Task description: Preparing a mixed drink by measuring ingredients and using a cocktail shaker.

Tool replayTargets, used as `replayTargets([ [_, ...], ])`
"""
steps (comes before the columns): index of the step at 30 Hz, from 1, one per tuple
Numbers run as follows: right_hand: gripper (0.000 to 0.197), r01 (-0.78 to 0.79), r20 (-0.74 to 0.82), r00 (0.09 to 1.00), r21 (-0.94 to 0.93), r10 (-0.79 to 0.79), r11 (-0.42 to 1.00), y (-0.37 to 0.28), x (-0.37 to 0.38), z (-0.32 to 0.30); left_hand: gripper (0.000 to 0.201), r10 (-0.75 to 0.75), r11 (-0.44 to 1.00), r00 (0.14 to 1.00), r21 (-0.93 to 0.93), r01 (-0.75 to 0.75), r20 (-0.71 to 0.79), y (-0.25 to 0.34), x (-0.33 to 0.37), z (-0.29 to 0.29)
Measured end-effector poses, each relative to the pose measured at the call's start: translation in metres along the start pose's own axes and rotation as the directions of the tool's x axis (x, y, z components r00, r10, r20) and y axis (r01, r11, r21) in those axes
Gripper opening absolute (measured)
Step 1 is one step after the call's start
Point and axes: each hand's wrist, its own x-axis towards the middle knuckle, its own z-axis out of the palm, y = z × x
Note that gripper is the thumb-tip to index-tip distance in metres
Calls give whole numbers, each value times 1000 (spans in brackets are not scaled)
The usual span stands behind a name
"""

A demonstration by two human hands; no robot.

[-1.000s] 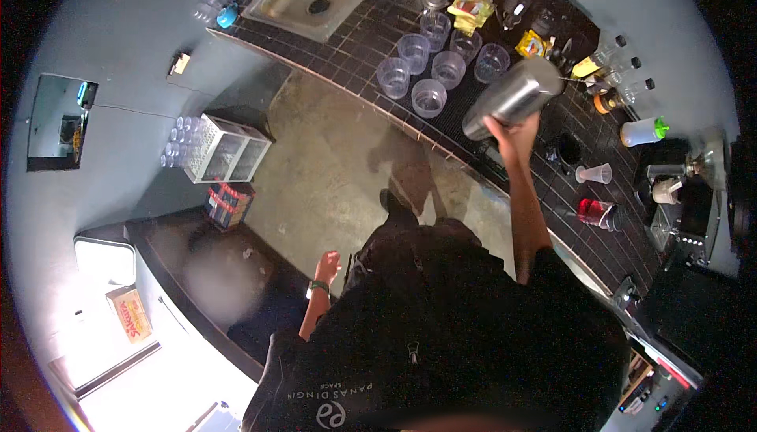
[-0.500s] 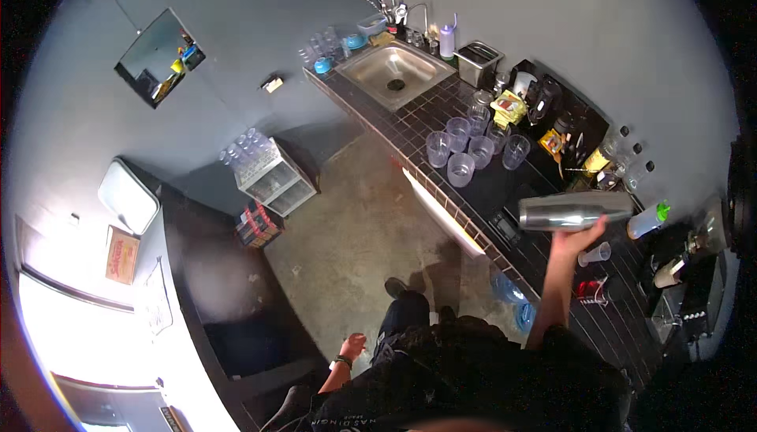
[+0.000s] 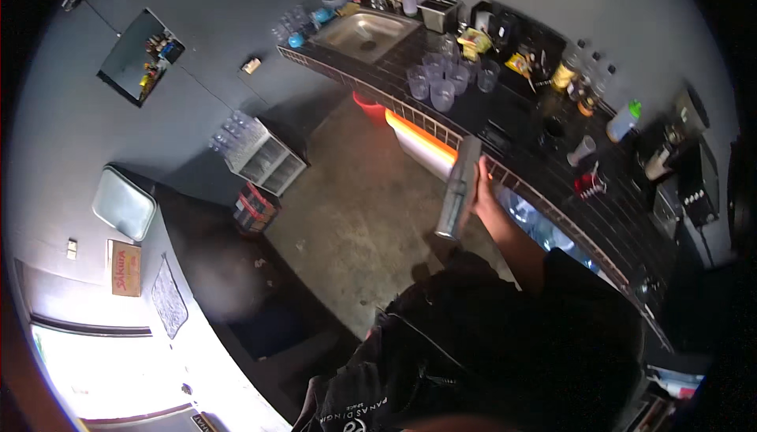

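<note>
My right hand [image 3: 480,189] is closed around a silver metal cocktail shaker [image 3: 457,199]. The shaker is held out past the counter's front edge, over the floor, with one end toward the counter and the other toward me. My left hand is out of sight. On the black tiled counter [image 3: 516,120], beyond the shaker, stands a cluster of clear plastic cups [image 3: 442,96]. To their right are a tall clear cup [image 3: 582,150] and a red item with a metal coil [image 3: 589,183].
A steel sink [image 3: 367,36] is at the counter's far end. Bottles [image 3: 569,69] line the wall, and a green-capped squeeze bottle [image 3: 624,121] stands farther right. Water bottles [image 3: 544,231] lie below the counter. A small shelf [image 3: 268,160] and a dark table stand left.
My right hand has brought the shaker from above the counter toward me and left, turning it from level to steeply slanted. My left hand has dropped out of view; the view has shifted.
</note>
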Motion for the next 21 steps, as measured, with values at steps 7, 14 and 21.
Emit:
replayTargets([
  [7,103,168,527,527,704,-667,690,-88,-140,217,33,-278,884,955,-362,295,101,-85,14,31],
  [14,110,657,674,198,447,-711,607,-103,-177,273,28,158,956,986,-260,-138,59,-103,20,8],
  [21,88,548,623,638,45,-453,835,-49,-134,217,30,-6,987,995,-162,-10,-100,-80,35,24],
])
